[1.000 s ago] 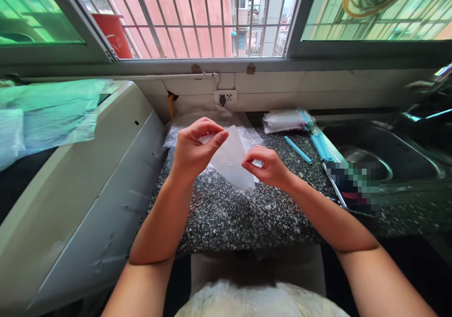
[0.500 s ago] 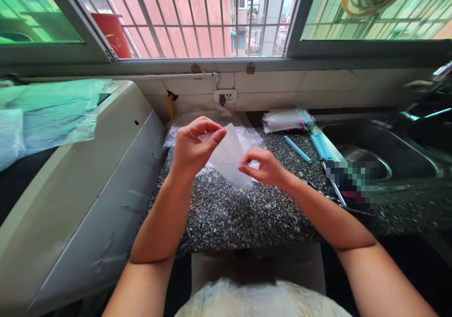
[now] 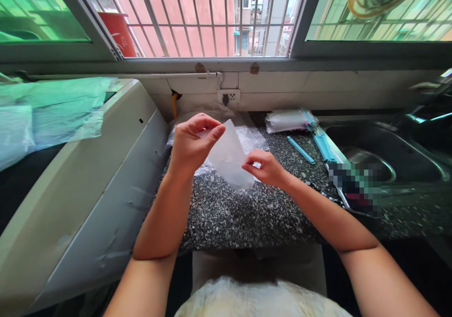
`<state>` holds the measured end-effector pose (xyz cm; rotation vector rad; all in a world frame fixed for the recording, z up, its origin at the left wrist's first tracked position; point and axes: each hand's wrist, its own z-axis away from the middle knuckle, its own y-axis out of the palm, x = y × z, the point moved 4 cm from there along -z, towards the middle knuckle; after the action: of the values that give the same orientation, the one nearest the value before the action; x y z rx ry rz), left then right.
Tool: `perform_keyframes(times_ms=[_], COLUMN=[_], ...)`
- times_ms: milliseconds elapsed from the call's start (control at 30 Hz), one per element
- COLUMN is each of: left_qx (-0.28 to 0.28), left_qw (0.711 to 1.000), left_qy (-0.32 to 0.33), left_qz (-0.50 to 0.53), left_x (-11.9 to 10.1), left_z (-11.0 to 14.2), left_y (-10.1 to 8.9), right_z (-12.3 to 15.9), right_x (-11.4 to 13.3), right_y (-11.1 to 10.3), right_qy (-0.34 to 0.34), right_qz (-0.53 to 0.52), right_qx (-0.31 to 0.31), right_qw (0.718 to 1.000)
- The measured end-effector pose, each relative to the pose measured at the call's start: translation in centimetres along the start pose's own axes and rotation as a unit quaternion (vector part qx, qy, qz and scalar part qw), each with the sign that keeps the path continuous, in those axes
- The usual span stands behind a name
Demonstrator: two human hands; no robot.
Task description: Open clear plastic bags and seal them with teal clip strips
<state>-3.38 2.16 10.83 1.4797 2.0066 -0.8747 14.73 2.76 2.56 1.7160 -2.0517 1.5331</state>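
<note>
1. Hanging tilted above the speckled desk (image 3: 240, 223) is a translucent sheet (image 3: 228, 159).
2. The left hand (image 3: 193, 140) pinches its upper end between thumb and fingers.
3. The right hand (image 3: 265, 166), fingertips narrowed together, pinches its right edge.
4. Crumpled clear plastic (image 3: 249, 135) lies behind it on the desk.
5. Farther right are a blue strip (image 3: 301, 150), clear packets (image 3: 286, 121) and the sink (image 3: 344, 134).
</note>
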Motion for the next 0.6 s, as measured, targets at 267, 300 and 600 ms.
perform_keyframes(times_ms=[267,300,600], left_qx=[-0.012,-0.017,-0.053], left_qw=[1.0,1.0,0.998], left_qy=[-0.002,-0.003,0.014], left_qz=[0.004,0.001,-0.005], left_x=[0.1,0.1,0.3], left_z=[-0.2,-0.3,-0.5], left_y=[-0.4,-0.6,-1.8], right_z=[0.0,0.0,0.3], right_x=[-0.1,-0.3,-1.3], right_y=[0.5,0.7,2.0], right_qy=[0.035,0.042,0.055], right_qz=[-0.043,-0.047,-0.013], right_qx=[0.038,0.046,0.066], right_qw=[0.998,0.997,0.996])
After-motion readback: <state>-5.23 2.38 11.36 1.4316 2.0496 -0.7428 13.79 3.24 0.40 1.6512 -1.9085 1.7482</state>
